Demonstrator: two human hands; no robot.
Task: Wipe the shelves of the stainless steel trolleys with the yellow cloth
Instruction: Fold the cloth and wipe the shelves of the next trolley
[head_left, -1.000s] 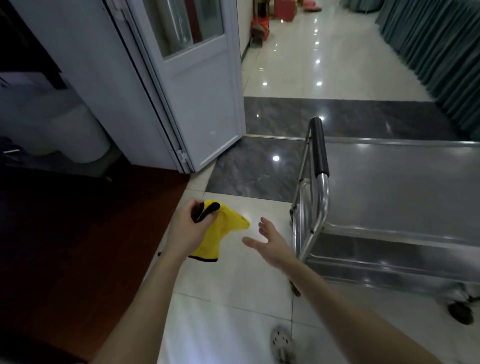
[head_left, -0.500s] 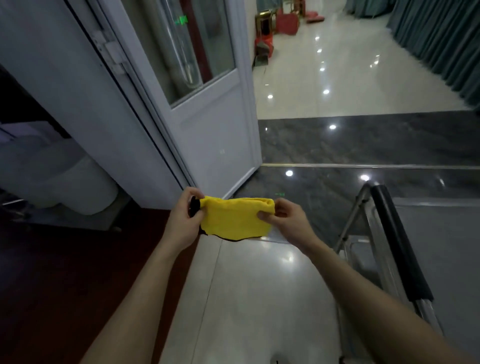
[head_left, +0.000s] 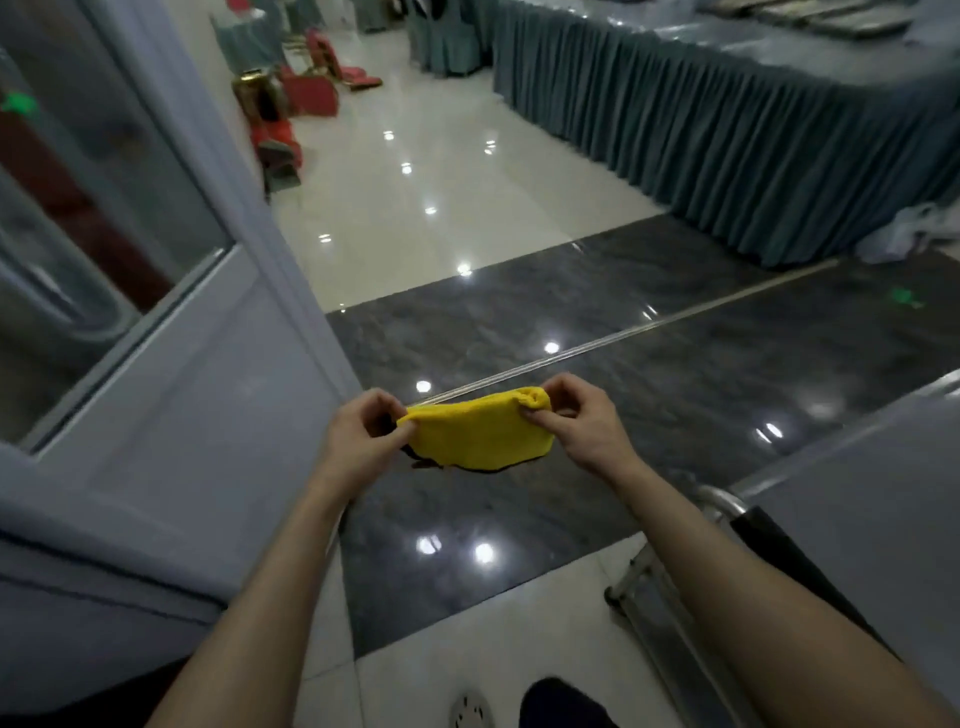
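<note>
The yellow cloth (head_left: 475, 434), folded and edged in black, is stretched in the air between both hands in front of me. My left hand (head_left: 358, 441) pinches its left end and my right hand (head_left: 584, 428) pinches its right end. The stainless steel trolley (head_left: 878, 499) is at the lower right, below my right forearm. Its flat top shelf and black-padded handle (head_left: 769, 540) show; its lower shelves are hidden.
A white door (head_left: 197, 374) with a glass pane stands open on the left. Glossy tile and dark marble floor lies ahead. Tables with grey-blue skirting (head_left: 727, 135) line the right side, and red chairs (head_left: 306, 93) are stacked at the far left. My shoe (head_left: 561, 701) is at the bottom.
My right hand, open a second ago, has taken the cloth's right end, and both hands hold it stretched. The view has swung up and away from the trolley, toward the hall.
</note>
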